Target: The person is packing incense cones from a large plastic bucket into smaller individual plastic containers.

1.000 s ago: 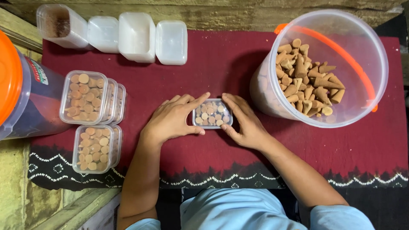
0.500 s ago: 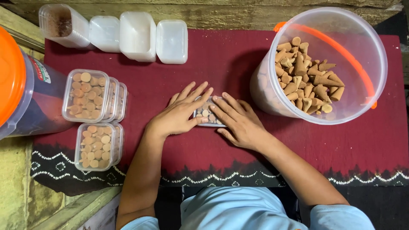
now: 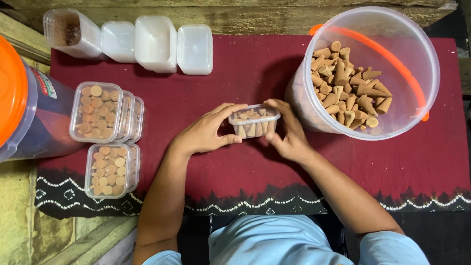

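Both hands hold a small clear plastic box (image 3: 254,121) filled with tan cone-shaped pieces, lifted and tilted so its side faces me, over the dark red cloth (image 3: 235,88). My left hand (image 3: 206,132) grips its left end with thumb below and fingers on top. My right hand (image 3: 289,132) clasps its right end. Just right of the hands stands a large clear bucket (image 3: 417,54) with an orange handle, partly filled with loose tan cones (image 3: 351,93).
Filled, lidded boxes stand on edge in two stacks (image 3: 105,113) (image 3: 110,169) at the left. A big jar with an orange lid (image 3: 19,98) lies at the far left. Empty white containers and lids (image 3: 152,41) line the back edge.
The small box lay flat between my hands a second ago. Both hands then covered it, and now it is raised and turned on its side.
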